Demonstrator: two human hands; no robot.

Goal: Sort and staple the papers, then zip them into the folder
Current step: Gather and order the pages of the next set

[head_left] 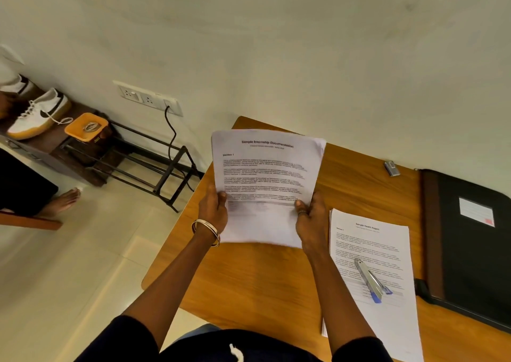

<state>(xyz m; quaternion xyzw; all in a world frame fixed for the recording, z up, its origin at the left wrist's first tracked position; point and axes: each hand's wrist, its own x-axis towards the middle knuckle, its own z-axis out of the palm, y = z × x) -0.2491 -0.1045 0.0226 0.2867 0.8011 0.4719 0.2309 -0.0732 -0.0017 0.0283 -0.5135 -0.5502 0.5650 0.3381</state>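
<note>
desk: wooden, orange-brown, pushed against the white wall; carries all the task items.
folder: black w/ brown spine strip, lies flat and closed at the desk's right side, white label on its cover; zip state can't tell.
held papers: stack headed "Sample Internship Documentation", raised off the desk over its left-centre part, sheets slightly fanned at top right; body text blurred.
second stack: headed "Sample Health Report", flat on the desk just right of the right forearm, between the held papers and the folder, near the desk's front edge.
left hand: grips the held papers' lower left edge, thumb on the front, other fingers curled behind; bangles on the wrist.
right hand: grips the lower right edge the same way, thumb on front, ring visible, rest of fingers behind the sheets.
stapler: silver w/ blue base, lies on top of the second stack, angled, blue end toward the desk's front.
small metal item: silver, on the desk near the wall, just left of the folder's far corner; can't tell what it is.
off the desk, left: black metal rack, white sneaker, orange tub, wall socket panel w/ black cable plugged in.
</note>
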